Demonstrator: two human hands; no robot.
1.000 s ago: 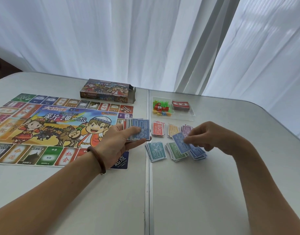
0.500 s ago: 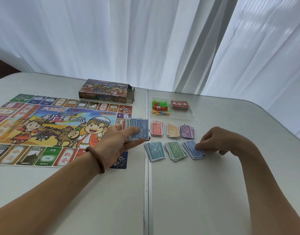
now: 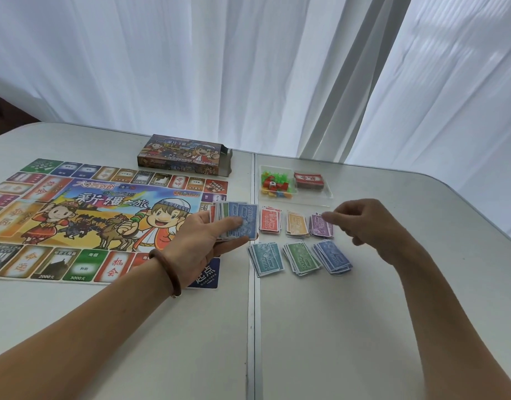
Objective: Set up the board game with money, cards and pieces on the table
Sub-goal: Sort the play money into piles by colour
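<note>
The colourful game board (image 3: pixel 75 215) lies flat on the left half of the white table (image 3: pixel 335 327). My left hand (image 3: pixel 202 241) grips a fanned stack of play money (image 3: pixel 242 223), a blue 2000 note on top, over the board's right edge. Several sorted money piles lie to its right: red (image 3: pixel 270 222), orange (image 3: pixel 297 223) and purple (image 3: pixel 320 228) behind, teal (image 3: pixel 267 258), green (image 3: pixel 301 256) and blue (image 3: pixel 333 256) in front. My right hand (image 3: pixel 364 223) hovers over the purple pile, fingers loosely curled, holding nothing.
The game box (image 3: pixel 185 154) stands behind the board. A clear tray (image 3: pixel 329 194) behind the piles holds small coloured pieces (image 3: pixel 277 184) and a red card deck (image 3: pixel 309 180). A seam (image 3: pixel 251 327) splits the table. White curtains hang behind.
My right hand laid a blue note on the blue pile, let go, then lifted up and leftward, empty. My left hand kept its stack in place.
</note>
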